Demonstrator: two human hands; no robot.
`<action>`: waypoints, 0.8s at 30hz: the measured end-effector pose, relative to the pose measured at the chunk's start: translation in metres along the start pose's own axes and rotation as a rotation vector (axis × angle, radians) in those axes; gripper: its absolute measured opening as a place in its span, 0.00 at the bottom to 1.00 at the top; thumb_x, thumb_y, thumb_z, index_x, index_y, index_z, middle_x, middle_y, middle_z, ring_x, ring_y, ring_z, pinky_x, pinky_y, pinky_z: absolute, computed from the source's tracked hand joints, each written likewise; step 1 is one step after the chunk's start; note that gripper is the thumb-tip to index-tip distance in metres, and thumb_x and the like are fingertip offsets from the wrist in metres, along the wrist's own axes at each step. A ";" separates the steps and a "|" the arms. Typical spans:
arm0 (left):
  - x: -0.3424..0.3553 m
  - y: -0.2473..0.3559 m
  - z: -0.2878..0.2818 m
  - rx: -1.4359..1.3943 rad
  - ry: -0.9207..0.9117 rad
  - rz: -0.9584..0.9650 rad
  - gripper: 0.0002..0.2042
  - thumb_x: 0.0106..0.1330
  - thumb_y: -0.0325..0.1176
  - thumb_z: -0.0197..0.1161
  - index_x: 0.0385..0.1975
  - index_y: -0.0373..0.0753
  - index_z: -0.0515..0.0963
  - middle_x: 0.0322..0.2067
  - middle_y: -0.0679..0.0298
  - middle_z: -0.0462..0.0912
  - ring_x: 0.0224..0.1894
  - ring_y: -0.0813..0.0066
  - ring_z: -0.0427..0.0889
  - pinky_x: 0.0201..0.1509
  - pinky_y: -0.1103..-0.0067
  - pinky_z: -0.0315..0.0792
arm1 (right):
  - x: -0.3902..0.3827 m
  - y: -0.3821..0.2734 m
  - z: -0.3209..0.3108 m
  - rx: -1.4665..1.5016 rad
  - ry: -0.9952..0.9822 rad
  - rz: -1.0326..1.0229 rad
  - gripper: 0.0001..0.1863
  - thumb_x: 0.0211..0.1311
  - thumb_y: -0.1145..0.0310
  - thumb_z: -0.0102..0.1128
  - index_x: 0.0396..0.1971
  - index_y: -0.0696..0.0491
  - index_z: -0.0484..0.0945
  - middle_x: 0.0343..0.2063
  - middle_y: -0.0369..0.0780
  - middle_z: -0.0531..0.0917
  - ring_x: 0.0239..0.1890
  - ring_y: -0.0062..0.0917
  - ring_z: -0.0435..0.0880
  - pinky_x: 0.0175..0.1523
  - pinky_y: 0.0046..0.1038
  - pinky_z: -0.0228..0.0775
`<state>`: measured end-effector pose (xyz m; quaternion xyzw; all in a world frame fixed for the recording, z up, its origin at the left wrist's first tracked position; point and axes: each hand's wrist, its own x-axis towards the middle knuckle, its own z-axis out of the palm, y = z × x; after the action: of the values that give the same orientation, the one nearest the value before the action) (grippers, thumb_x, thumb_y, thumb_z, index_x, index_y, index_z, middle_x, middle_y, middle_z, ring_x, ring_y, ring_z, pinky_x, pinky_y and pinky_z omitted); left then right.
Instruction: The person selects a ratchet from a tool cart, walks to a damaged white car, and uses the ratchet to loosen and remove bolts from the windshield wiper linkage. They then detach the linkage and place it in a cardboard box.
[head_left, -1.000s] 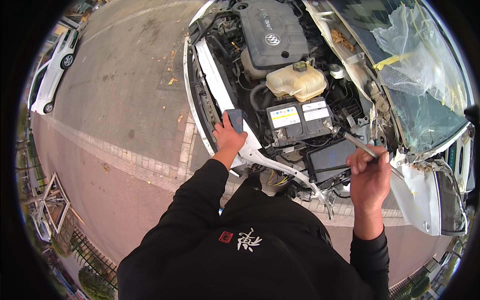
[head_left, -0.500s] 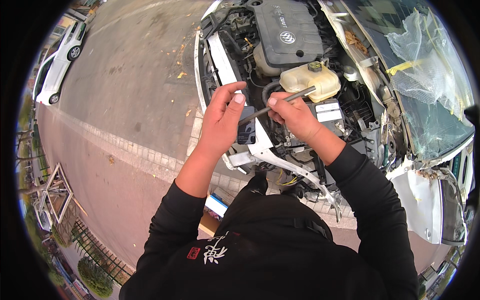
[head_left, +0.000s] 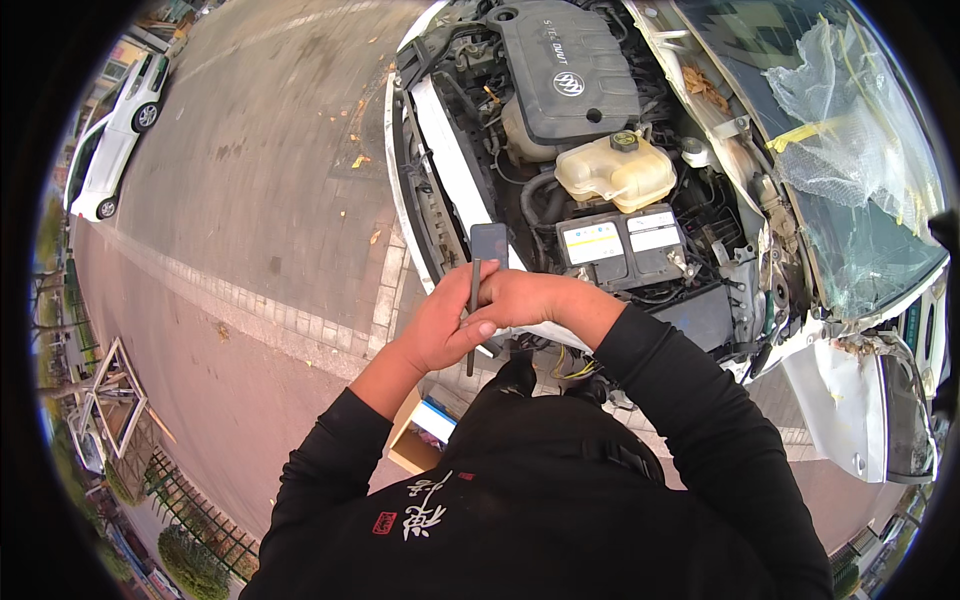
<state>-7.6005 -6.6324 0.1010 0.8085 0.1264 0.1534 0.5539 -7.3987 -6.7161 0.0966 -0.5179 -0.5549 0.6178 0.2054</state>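
My left hand (head_left: 436, 326) and my right hand (head_left: 524, 299) are clasped together over the car's front edge. A thin grey rod (head_left: 474, 280) stands nearly upright between them, its top end above the fingers and its lower end below my left thumb. The left hand is closed around it; the right hand closes against it from the other side, its fingertips mostly hidden. Just beyond the hands a dark phone (head_left: 489, 241) lies on the white front crossbar (head_left: 447, 140) of the car.
The open engine bay holds an engine cover (head_left: 570, 60), a yellowed coolant tank (head_left: 618, 172) and a battery (head_left: 622, 243). A cracked windshield (head_left: 850, 230) carries bubble wrap. An open cardboard box (head_left: 414, 446) is by my legs. A white car (head_left: 115, 140) stands far left.
My right hand has come down and left to meet my left hand. The rod has swung from slanting to nearly upright, and the battery is now uncovered.
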 end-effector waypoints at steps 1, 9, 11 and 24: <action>-0.010 -0.005 0.012 -0.222 0.060 -0.120 0.31 0.84 0.53 0.56 0.74 0.34 0.72 0.70 0.51 0.78 0.70 0.54 0.78 0.78 0.62 0.68 | 0.003 0.003 0.013 -0.004 0.086 -0.068 0.18 0.71 0.59 0.71 0.48 0.59 0.88 0.42 0.46 0.91 0.48 0.38 0.90 0.56 0.38 0.81; -0.012 -0.025 0.044 -0.724 0.465 -0.438 0.17 0.89 0.42 0.48 0.47 0.35 0.79 0.56 0.50 0.88 0.58 0.64 0.84 0.70 0.64 0.74 | -0.014 0.051 0.068 -0.396 0.661 -0.287 0.21 0.63 0.72 0.67 0.57 0.54 0.78 0.51 0.45 0.83 0.58 0.47 0.82 0.67 0.48 0.70; -0.006 -0.018 0.056 -1.149 0.838 -0.646 0.15 0.88 0.39 0.50 0.36 0.40 0.74 0.48 0.52 0.90 0.55 0.61 0.86 0.66 0.61 0.75 | -0.010 0.055 0.069 -0.440 0.678 -0.308 0.20 0.64 0.72 0.66 0.56 0.54 0.79 0.49 0.46 0.83 0.55 0.47 0.82 0.66 0.49 0.70; -0.046 -0.025 -0.022 0.763 0.035 0.158 0.31 0.74 0.38 0.63 0.77 0.40 0.69 0.80 0.51 0.67 0.84 0.51 0.62 0.81 0.49 0.58 | 0.014 0.061 0.053 -0.410 0.701 -0.171 0.08 0.72 0.68 0.58 0.45 0.55 0.78 0.40 0.46 0.86 0.49 0.47 0.85 0.54 0.48 0.70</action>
<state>-7.6525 -6.6221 0.0805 0.9609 0.1212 0.1512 0.1976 -7.4302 -6.7477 0.0282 -0.6790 -0.6041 0.2615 0.3249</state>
